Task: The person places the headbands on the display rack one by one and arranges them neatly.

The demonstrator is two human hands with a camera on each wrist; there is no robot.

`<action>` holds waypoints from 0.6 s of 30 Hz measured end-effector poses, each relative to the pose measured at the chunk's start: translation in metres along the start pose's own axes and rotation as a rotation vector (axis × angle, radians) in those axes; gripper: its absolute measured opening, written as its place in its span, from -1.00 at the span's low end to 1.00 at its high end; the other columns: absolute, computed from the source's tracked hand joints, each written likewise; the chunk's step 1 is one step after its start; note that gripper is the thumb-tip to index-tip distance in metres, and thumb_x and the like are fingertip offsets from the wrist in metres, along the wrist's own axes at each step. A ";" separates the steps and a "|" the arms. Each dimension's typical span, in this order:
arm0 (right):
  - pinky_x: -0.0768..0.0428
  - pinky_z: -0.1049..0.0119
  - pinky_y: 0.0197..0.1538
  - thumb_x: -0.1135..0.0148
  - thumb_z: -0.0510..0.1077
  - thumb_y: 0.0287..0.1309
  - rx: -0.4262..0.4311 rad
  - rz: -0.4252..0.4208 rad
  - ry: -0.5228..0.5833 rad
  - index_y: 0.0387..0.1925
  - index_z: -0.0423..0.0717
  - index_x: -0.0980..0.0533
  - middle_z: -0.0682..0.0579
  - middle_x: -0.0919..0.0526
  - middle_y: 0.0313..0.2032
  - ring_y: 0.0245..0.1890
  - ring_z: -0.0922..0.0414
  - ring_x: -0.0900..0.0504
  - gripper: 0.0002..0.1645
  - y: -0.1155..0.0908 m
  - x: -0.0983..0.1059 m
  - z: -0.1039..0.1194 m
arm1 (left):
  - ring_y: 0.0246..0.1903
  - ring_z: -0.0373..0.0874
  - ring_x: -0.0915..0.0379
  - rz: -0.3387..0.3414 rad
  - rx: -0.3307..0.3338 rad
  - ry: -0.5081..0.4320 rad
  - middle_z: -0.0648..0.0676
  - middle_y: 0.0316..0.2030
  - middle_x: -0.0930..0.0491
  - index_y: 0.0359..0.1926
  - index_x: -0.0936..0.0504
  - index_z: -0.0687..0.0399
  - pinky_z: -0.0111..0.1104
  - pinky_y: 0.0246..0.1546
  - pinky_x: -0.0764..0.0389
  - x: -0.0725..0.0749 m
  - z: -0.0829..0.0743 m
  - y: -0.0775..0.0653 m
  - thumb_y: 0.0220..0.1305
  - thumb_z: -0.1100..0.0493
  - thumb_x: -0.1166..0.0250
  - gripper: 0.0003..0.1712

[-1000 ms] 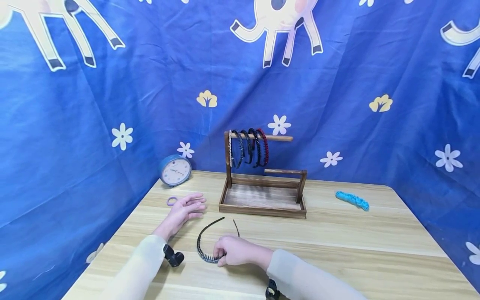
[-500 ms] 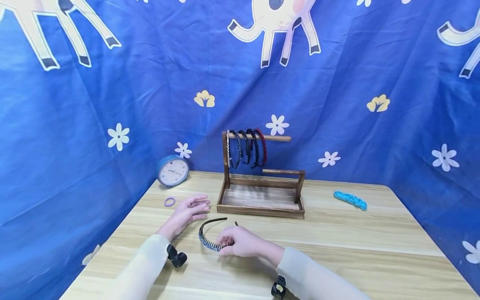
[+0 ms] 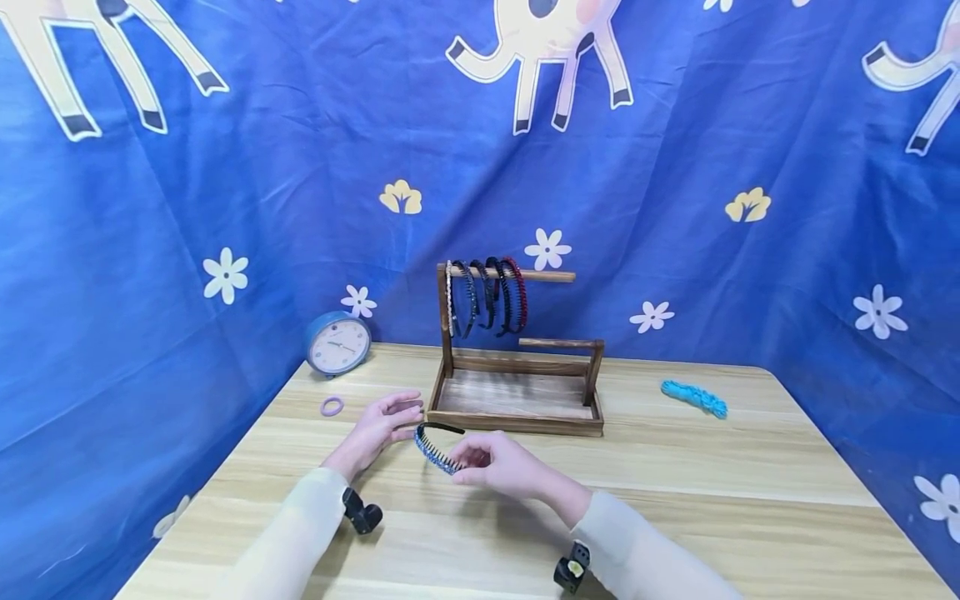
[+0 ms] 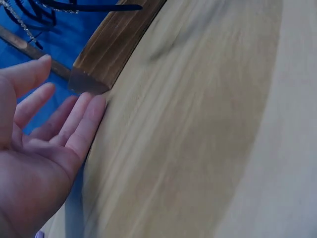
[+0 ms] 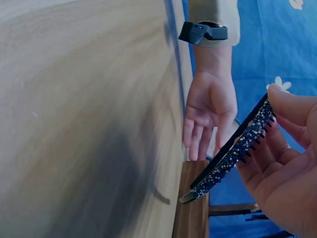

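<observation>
My right hand (image 3: 498, 465) pinches a toothed headband (image 3: 433, 450) between thumb and fingers, raised above the table. Blue and silver glitter covers its outer side, plain in the right wrist view, where the headband (image 5: 233, 153) slants across the palm's front. My left hand (image 3: 377, 432) has its fingers loosely extended and holds nothing. Its fingertips lie close to the front left corner of a brown wooden rack (image 3: 517, 423); in the left wrist view the left hand (image 4: 44, 144) seems to be at that corner, but contact is unclear. Several headbands (image 3: 504, 300) hang from the rack's upper bar.
A blue alarm clock (image 3: 339, 345) stands at the table's back left, with a purple ring (image 3: 332, 406) in front of it. To the rack's right lies a crinkled turquoise band (image 3: 694, 398). Blue patterned cloth (image 3: 337, 167) closes off the back and sides.
My right hand has lifted the headband off the table and carried it forward, toward the rack. The left hand has shifted slightly, staying near the rack's left corner.
</observation>
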State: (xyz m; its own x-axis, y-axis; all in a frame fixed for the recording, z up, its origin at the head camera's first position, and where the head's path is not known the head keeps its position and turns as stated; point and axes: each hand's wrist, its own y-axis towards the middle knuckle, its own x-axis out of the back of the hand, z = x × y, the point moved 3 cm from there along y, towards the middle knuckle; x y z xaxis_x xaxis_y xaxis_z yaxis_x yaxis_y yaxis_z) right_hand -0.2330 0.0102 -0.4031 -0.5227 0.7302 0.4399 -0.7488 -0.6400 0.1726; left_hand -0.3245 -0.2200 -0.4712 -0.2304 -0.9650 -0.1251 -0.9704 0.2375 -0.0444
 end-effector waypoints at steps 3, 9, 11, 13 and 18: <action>-0.54 0.47 -0.35 -0.33 -0.34 0.00 0.001 -0.015 0.010 -0.26 -0.22 -0.58 0.06 -0.59 -0.44 -0.43 0.27 -0.50 -0.81 -0.006 0.008 0.013 | -0.06 -0.05 -0.46 -0.032 0.017 -0.003 0.39 0.20 -0.24 0.30 -0.16 0.37 -0.17 -0.01 -0.56 -0.004 -0.002 0.002 0.29 0.30 -0.13 -0.39; -0.54 0.43 -0.34 -0.29 -0.35 0.03 0.022 -0.050 -0.006 -0.24 -0.32 -0.57 -0.04 -0.59 -0.42 -0.41 0.20 -0.50 -0.80 -0.015 0.025 0.031 | -0.12 -0.06 -0.48 -0.061 0.024 0.004 0.37 0.15 -0.30 0.26 -0.23 0.38 -0.12 0.00 -0.55 -0.015 -0.003 0.007 0.26 0.33 -0.15 -0.43; -0.55 0.40 -0.32 -0.29 -0.34 0.04 0.026 -0.068 0.001 -0.23 -0.33 -0.57 -0.03 -0.59 -0.41 -0.40 0.18 -0.51 -0.80 -0.017 0.030 0.032 | -0.08 -0.02 -0.45 -0.069 0.026 0.008 0.38 0.17 -0.29 0.26 -0.24 0.38 -0.11 0.00 -0.55 -0.016 -0.001 0.009 0.26 0.35 -0.15 -0.44; -0.56 0.39 -0.31 -0.28 -0.34 0.05 0.017 -0.085 0.010 -0.22 -0.32 -0.56 -0.02 -0.58 -0.40 -0.39 0.18 -0.51 -0.79 -0.020 0.035 0.033 | -0.04 0.02 -0.43 -0.081 0.029 0.012 0.38 0.18 -0.28 0.25 -0.26 0.38 -0.10 -0.01 -0.55 -0.016 0.001 0.011 0.25 0.36 -0.15 -0.45; -0.60 0.30 -0.32 -0.27 -0.33 0.06 -0.040 -0.120 0.062 -0.17 -0.33 -0.55 0.02 -0.56 -0.39 -0.40 0.19 -0.51 -0.75 -0.026 0.047 0.032 | 0.01 0.05 -0.41 -0.104 0.032 0.018 0.37 0.17 -0.30 0.24 -0.28 0.36 -0.10 -0.02 -0.56 -0.016 0.004 0.016 0.22 0.41 -0.17 -0.44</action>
State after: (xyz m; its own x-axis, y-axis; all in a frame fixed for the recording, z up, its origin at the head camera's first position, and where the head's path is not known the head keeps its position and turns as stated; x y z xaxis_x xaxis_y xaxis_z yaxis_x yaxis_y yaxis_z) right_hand -0.2253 0.0541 -0.3590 -0.4513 0.8154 0.3625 -0.8226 -0.5376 0.1851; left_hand -0.3358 -0.2006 -0.4741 -0.1303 -0.9864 -0.1004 -0.9864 0.1392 -0.0876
